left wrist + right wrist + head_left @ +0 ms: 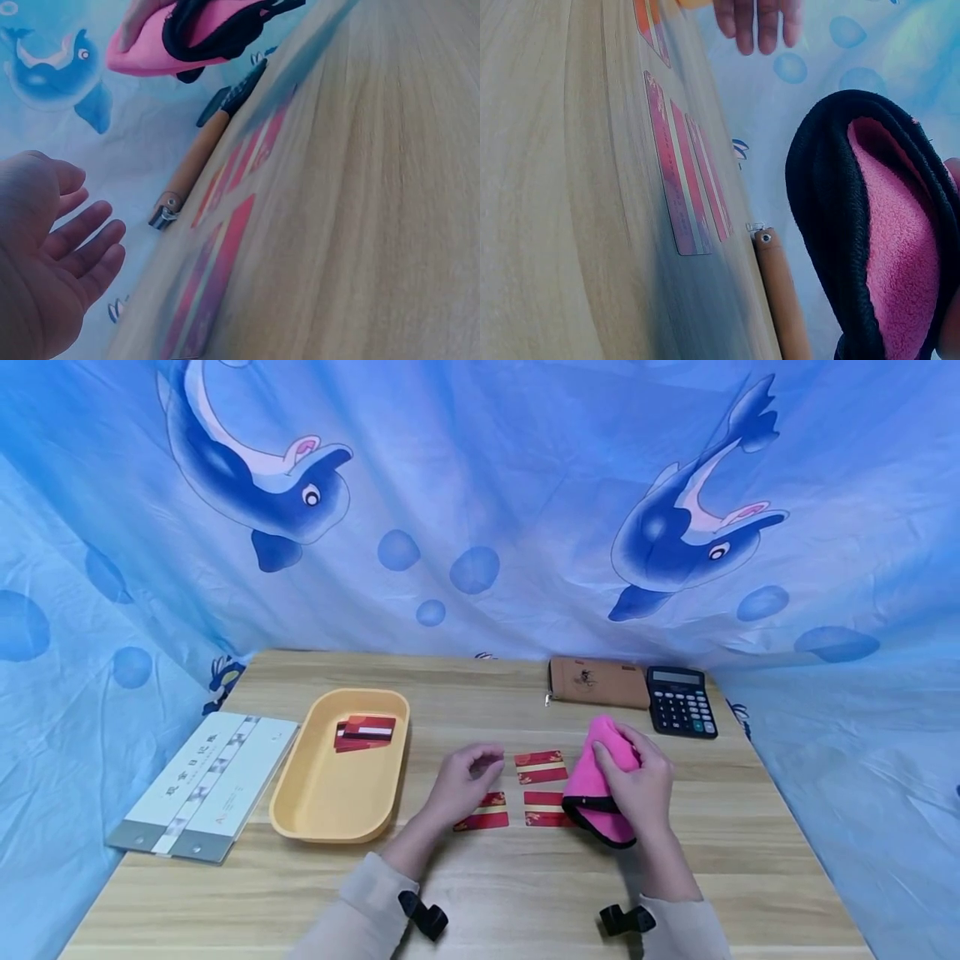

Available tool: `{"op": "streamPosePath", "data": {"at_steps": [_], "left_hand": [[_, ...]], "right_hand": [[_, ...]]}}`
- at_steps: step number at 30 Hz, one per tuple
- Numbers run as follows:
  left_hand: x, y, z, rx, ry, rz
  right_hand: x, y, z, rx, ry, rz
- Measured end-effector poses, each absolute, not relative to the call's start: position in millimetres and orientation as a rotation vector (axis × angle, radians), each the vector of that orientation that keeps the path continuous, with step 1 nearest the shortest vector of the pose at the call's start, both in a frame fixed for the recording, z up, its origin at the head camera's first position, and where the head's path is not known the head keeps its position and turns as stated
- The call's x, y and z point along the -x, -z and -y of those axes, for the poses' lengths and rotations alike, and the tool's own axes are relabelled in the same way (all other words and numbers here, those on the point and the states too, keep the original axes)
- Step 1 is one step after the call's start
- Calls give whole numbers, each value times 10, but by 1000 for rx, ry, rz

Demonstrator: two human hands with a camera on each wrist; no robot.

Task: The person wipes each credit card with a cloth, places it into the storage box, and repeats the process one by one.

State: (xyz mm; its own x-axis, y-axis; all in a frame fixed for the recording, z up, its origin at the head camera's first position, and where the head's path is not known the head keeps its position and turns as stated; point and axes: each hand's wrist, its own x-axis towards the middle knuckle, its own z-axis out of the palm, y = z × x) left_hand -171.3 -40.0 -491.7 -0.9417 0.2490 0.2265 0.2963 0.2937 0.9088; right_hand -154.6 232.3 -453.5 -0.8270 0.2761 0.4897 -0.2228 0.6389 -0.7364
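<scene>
My right hand [643, 781] grips a pink cloth pouch [600, 768] with black trim; its black-edged opening faces the camera in the right wrist view [900, 247]. The pouch overlaps the right end of one red card [546, 808]. Another red card [542, 767] lies just behind that one. My left hand [463, 783], fingers loosely bent and holding nothing, hovers above a third red card [483, 812] and partly covers it. In the left wrist view the left hand [56, 255] is raised off the wooden table, palm and fingers showing.
A yellow tray [337, 793] at the left holds several red cards [365, 732]. Left of it lies a grey-white booklet [202, 777]. A brown wallet [600, 683] and a black calculator [682, 702] sit at the table's back right. A blue dolphin-print curtain [480, 510] hangs behind.
</scene>
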Motion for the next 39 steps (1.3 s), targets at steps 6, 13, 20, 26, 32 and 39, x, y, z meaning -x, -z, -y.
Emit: {"op": "streamPosePath", "data": {"at_steps": [6, 13, 20, 26, 32, 39], "left_hand": [[1716, 4990, 378, 504, 1753, 2545], [1725, 5044, 341, 533, 1741, 2584], [1743, 5061, 318, 545, 1750, 2594], [1732, 5064, 302, 558, 1728, 2604], [1759, 5088, 238, 564, 1700, 2626], [1850, 5169, 114, 583, 1584, 2686]], "right_hand": [[1546, 4559, -2322, 34, -1139, 2280], [1547, 4575, -2330, 44, -1135, 2291], [1542, 4575, -2332, 53, -1136, 2304], [1541, 4581, -2325, 70, -1139, 2317], [1538, 4582, -2318, 69, -1138, 2322], [1546, 4597, -2330, 50, -1148, 2306]]}}
